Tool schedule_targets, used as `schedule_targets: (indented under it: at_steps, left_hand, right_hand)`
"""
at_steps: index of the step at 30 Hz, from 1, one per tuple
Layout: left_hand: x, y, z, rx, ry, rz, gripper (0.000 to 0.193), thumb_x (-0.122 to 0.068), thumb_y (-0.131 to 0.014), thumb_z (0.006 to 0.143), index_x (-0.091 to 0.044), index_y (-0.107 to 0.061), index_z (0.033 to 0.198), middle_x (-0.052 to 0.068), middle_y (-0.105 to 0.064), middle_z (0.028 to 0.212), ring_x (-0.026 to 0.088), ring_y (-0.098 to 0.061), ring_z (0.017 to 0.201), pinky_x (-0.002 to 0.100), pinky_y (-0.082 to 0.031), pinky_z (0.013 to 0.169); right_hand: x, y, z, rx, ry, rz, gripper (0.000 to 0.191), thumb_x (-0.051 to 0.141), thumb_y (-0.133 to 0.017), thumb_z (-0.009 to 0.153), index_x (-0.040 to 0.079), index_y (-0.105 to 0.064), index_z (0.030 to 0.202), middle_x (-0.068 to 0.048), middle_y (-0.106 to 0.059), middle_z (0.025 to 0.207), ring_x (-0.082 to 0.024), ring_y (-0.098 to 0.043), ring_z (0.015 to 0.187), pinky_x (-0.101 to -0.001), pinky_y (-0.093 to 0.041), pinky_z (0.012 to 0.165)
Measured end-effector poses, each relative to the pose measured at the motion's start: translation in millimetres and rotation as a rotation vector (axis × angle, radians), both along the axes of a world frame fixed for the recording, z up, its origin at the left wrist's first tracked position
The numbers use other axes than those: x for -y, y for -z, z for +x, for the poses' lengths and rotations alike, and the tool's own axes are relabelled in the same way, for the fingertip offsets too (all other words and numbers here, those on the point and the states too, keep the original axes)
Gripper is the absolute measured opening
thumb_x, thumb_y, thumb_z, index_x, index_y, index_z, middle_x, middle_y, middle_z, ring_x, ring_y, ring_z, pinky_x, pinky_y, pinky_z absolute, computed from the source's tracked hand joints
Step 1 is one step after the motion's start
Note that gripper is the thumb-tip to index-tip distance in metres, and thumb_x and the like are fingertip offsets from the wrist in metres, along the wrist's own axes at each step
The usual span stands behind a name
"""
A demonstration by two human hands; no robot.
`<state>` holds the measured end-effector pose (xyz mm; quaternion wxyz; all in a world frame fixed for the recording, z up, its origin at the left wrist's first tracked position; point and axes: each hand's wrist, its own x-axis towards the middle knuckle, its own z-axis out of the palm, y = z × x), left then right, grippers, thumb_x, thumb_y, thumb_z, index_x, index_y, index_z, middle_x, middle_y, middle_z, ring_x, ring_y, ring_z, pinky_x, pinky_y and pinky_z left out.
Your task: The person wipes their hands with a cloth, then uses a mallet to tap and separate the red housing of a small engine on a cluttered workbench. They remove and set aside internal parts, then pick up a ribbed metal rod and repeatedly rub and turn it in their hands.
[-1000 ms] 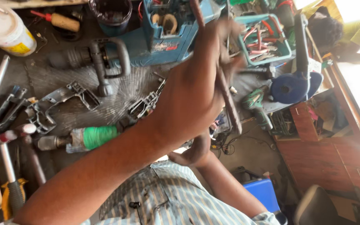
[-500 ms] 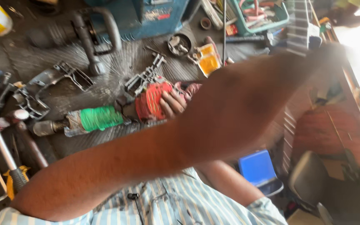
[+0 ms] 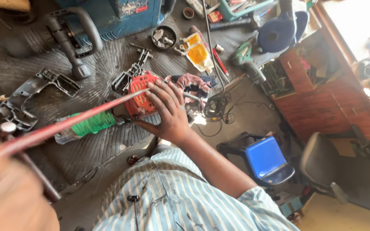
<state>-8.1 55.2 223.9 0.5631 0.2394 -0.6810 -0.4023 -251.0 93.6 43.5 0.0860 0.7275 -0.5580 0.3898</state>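
Right hand (image 3: pixel 168 113) rests on red motor housing (image 3: pixel 140 100); left hand (image 3: pixel 9 192) — blurred, close to camera — grips a long red rod (image 3: pixel 65 124).

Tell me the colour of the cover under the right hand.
Red, on the cover under the right hand; head view.

Two hands: the left (image 3: pixel 9 201), blurred, and the right (image 3: pixel 168 113). One red rod (image 3: pixel 73 122). One red-and-green power tool (image 3: pixel 120 111). One blue case (image 3: pixel 125 15). One blue stool (image 3: pixel 266 158). One grey chair (image 3: pixel 322 164). One yellow-filled bottle (image 3: pixel 198 51). One round tin (image 3: pixel 165 37). One green drill (image 3: pixel 245 57).
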Motion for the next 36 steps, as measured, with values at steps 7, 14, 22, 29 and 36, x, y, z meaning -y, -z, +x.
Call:
schedule_targets:
  at_steps: [7,14,22,29,36]
  left_hand:
    - [-28,19,0,0.104,0.004,0.093,0.031,-0.022,-0.049,0.112,-0.006,-0.036,0.088,0.002,-0.045,0.074,0.012,-0.041,0.059,0.025,-0.037,0.055]
    - [-32,3,-17,0.147,-0.035,0.045,0.046,-0.031,-0.044,0.114,0.0,-0.035,0.081,0.003,-0.041,0.061,0.009,-0.034,0.043,0.024,-0.031,0.044]
    - [-35,-5,-23,0.155,-0.035,-0.046,0.05,-0.049,-0.029,0.121,-0.002,-0.039,0.108,0.004,-0.043,0.063,0.008,-0.036,0.046,0.022,-0.033,0.05]
    - [-23,2,-20,0.052,0.071,-0.124,0.039,-0.035,-0.037,0.123,0.003,-0.036,0.134,0.006,-0.055,0.067,0.007,-0.042,0.049,0.02,-0.036,0.05]
    - [17,-5,-45,0.004,0.108,-0.33,0.03,-0.023,-0.052,0.118,0.003,-0.046,0.131,0.009,-0.058,0.084,0.014,-0.051,0.065,0.024,-0.042,0.058]
  right_hand:
    - [-3,25,-13,0.001,0.004,-0.044,0.085,0.035,-0.094,0.08,0.009,-0.048,0.147,-0.011,-0.049,0.153,-0.033,-0.045,0.148,-0.0554,-0.032,0.127]
    - [-4,37,-14,0.016,0.01,-0.051,0.084,0.034,-0.095,0.08,0.009,-0.048,0.146,-0.01,-0.049,0.153,-0.034,-0.044,0.149,-0.0559,-0.032,0.127]
    - [-1,29,-9,0.025,0.02,-0.061,0.083,0.036,-0.094,0.082,0.01,-0.048,0.145,-0.011,-0.049,0.153,-0.033,-0.045,0.149,-0.0556,-0.033,0.127]
    - [0,26,-8,0.025,0.011,-0.051,0.085,0.038,-0.094,0.082,0.01,-0.047,0.146,-0.011,-0.049,0.153,-0.034,-0.044,0.148,-0.0559,-0.032,0.128]
    - [0,31,-9,0.014,-0.001,-0.059,0.087,0.034,-0.095,0.079,0.006,-0.047,0.146,-0.015,-0.047,0.153,-0.036,-0.043,0.148,-0.0569,-0.03,0.127]
